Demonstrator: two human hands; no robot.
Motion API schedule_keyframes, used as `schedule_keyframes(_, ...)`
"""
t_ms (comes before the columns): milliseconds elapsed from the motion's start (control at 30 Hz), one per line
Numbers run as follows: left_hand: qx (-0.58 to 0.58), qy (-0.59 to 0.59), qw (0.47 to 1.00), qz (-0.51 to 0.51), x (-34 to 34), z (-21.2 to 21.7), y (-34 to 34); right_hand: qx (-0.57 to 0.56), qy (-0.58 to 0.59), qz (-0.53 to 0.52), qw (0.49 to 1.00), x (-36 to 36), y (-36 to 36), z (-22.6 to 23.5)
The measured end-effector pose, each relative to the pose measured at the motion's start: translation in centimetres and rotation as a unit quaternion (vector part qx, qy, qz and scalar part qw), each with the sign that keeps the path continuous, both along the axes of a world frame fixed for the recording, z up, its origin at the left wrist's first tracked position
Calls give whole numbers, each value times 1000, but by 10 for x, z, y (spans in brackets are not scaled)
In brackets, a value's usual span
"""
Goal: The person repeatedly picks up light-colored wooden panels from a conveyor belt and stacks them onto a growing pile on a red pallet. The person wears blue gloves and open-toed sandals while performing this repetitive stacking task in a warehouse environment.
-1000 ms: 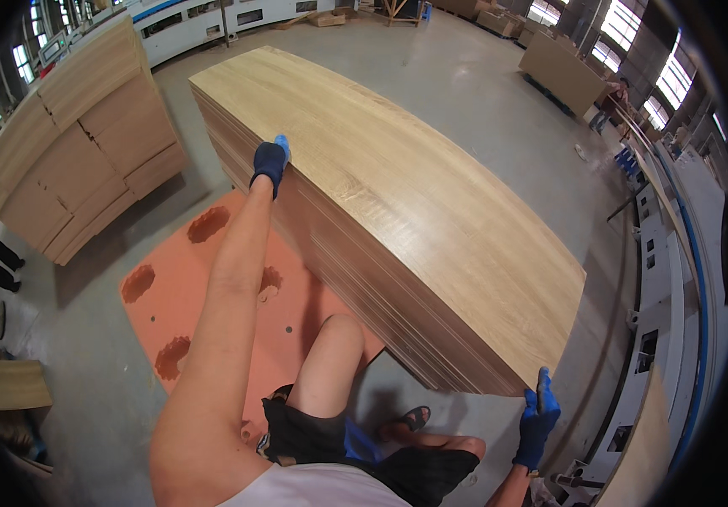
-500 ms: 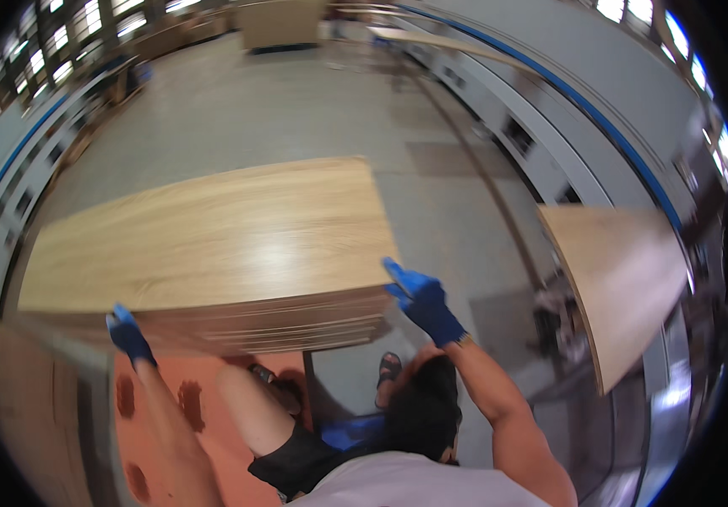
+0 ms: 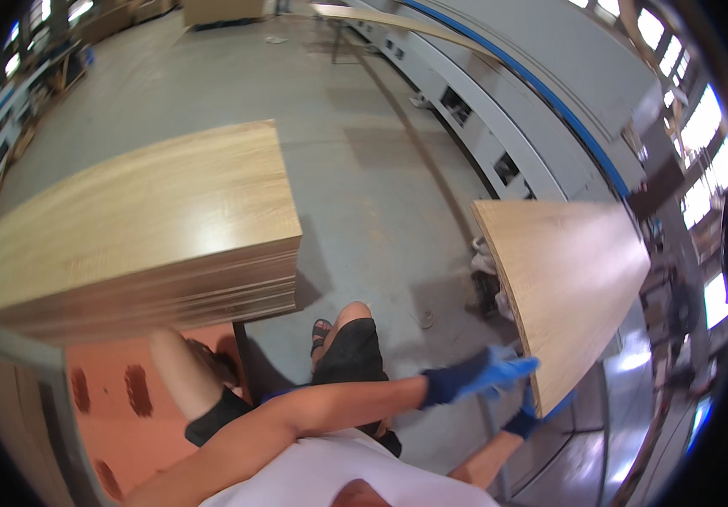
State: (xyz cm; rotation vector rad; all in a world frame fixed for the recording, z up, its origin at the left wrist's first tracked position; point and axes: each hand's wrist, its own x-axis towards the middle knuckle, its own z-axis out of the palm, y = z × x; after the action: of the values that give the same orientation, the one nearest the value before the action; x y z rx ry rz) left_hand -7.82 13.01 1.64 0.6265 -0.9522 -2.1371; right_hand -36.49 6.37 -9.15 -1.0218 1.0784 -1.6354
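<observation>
A light wood-grain panel (image 3: pixel 579 270) lies at the right, its near corner pointing toward me. My right hand (image 3: pixel 541 412), in a blue glove, is closed around that corner; the panel hides part of the fingers. My left hand (image 3: pixel 486 376), gloved too, reaches across my body with fingers stretched out. Its fingertips are at the panel's left edge; whether they press on it I cannot tell. To the left stands a stack of similar wood-grain panels (image 3: pixel 144 211), with neither hand on it.
Along the right runs a long grey machine (image 3: pixel 541 135) with a blue stripe. Another panel (image 3: pixel 406 27) rests beside it farther off. An orange-red board (image 3: pixel 111 406) with dark patches lies by my legs. Brown boards (image 3: pixel 9 406) stand at the left edge.
Both hands have left the stack's near edge and moved right to the single panel. The view has turned right, so the stack sits farther left.
</observation>
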Motion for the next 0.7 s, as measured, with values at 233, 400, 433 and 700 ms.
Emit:
schedule_keyframes(233,-30,157,971,180,-66,-21,-16,-12,-24,22,999,38,9,104)
schedule_keyframes(400,-27,86,967,239,80,-3,32,0,-144,32,989,66,-10,105)
schedule_keyframes(433,-66,38,958,276,120,3,58,9,-151,24,988,57,-20,102)
schedule_keyframes(700,-42,79,684,724,350,-45,279,-29,-52,-86,994,-41,-80,86)
